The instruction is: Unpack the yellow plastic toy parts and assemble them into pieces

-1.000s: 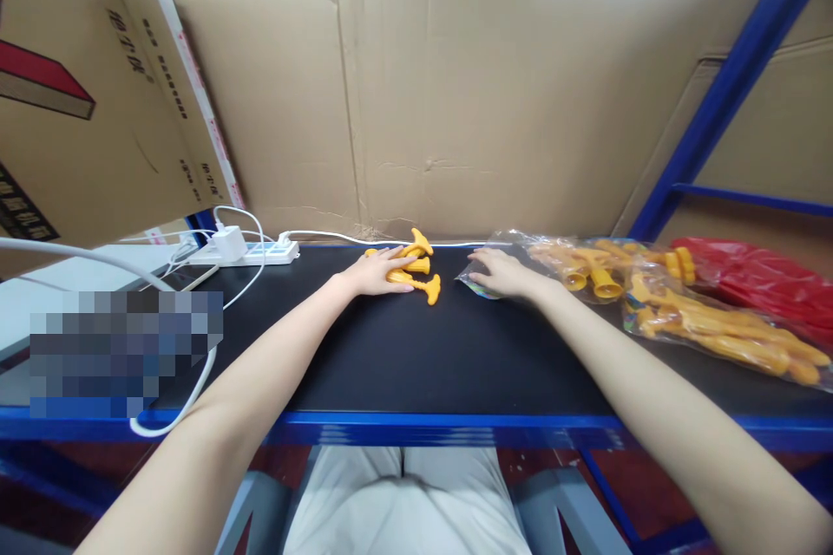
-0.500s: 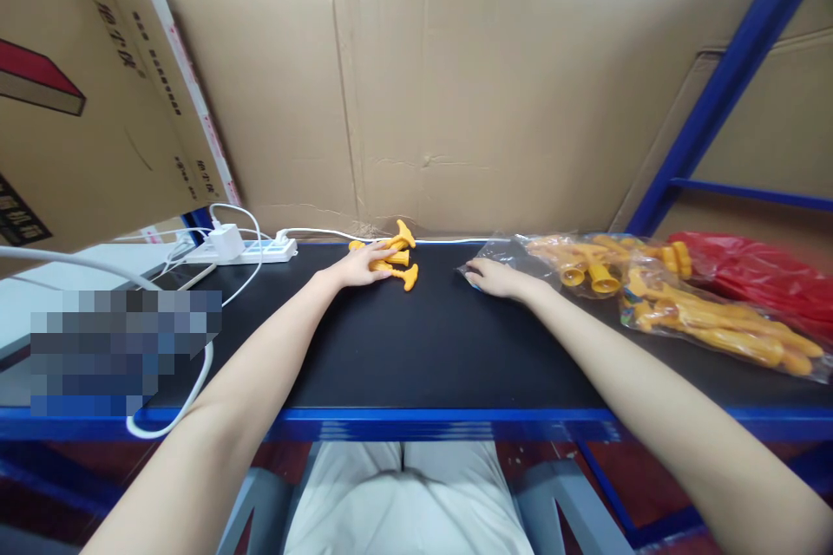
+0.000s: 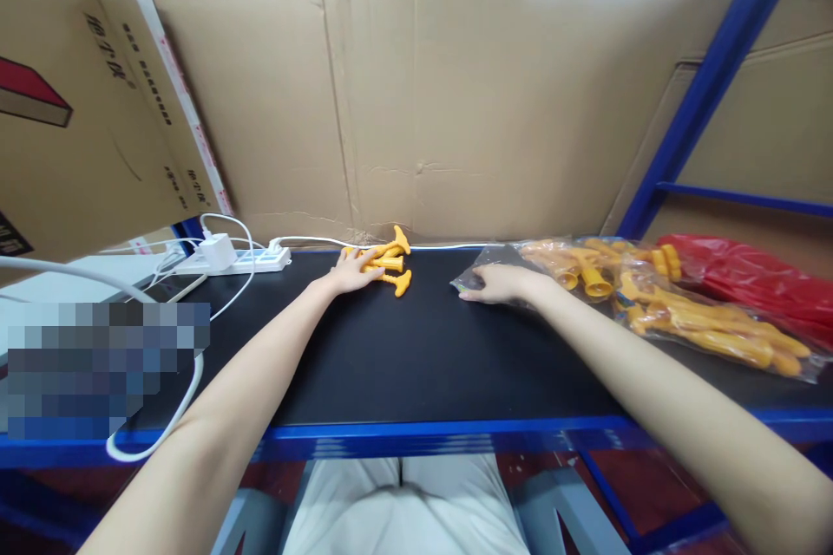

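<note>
Several yellow plastic pieces (image 3: 398, 284) with T-shaped ends lie together on the black table top near its back edge. My left hand (image 3: 350, 271) rests over their left ends with its fingers stretched out and spread, so those ends are partly hidden. To the right, my right hand (image 3: 502, 284) has its thumb and fingers closed on the loose end of a clear plastic bag (image 3: 485, 258). This bag runs back toward bagged yellow parts (image 3: 593, 280), whose wide round openings face me.
A second clear bag of long yellow pieces (image 3: 722, 329) and a red plastic bundle (image 3: 742, 273) lie on the right. At left are a white power strip (image 3: 260, 260), cables and a blurred-out object (image 3: 97, 368). Cardboard (image 3: 521, 113) walls the back.
The whole view has shifted slightly. My right hand has turned and bunched the bag's end between thumb and fingers. My left hand stays over the yellow pieces.
</note>
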`<state>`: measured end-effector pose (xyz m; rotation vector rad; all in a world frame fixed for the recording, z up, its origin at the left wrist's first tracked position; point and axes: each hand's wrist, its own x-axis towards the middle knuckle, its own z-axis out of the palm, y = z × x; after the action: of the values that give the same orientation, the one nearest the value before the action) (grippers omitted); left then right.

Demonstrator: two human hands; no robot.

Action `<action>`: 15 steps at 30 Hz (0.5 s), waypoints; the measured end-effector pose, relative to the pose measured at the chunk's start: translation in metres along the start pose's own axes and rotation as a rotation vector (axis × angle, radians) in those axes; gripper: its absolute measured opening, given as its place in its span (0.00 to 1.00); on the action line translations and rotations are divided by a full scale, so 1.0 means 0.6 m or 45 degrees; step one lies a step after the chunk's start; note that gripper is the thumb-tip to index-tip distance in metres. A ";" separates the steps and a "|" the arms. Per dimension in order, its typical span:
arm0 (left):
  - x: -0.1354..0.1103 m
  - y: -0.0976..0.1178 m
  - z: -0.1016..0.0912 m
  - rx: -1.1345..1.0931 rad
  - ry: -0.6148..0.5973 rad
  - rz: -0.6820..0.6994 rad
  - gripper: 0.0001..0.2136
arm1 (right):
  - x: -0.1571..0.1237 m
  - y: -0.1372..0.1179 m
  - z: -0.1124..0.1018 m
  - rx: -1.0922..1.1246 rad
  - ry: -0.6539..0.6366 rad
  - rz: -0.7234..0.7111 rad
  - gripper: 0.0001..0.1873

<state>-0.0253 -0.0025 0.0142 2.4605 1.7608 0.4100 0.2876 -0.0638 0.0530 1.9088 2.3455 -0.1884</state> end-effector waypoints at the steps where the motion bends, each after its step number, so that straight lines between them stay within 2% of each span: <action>1: 0.003 0.005 0.004 -0.019 -0.015 0.027 0.34 | -0.007 -0.002 -0.004 -0.026 -0.022 -0.006 0.39; 4: 0.013 0.030 0.016 -0.085 -0.026 0.072 0.32 | -0.032 -0.008 0.000 -0.146 0.011 -0.087 0.29; 6: 0.018 0.053 0.021 -0.112 -0.049 0.095 0.32 | -0.047 -0.008 0.012 -0.315 0.138 -0.156 0.20; 9: 0.021 0.091 0.025 -0.123 -0.126 0.047 0.35 | -0.063 0.005 0.027 -0.526 0.305 -0.215 0.16; 11: 0.023 0.118 0.027 -0.114 -0.162 0.074 0.35 | -0.066 0.022 0.022 -0.509 0.419 -0.119 0.16; 12: 0.024 0.132 0.028 -0.109 -0.173 0.074 0.35 | -0.065 0.031 0.013 -0.454 0.517 -0.006 0.16; 15: 0.030 0.178 0.040 -0.134 -0.216 0.074 0.36 | -0.060 0.049 -0.029 -0.189 0.987 0.339 0.17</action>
<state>0.0842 -0.0189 0.0183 2.3999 1.5648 0.2816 0.3238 -0.0894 0.0755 2.4867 2.3302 0.8691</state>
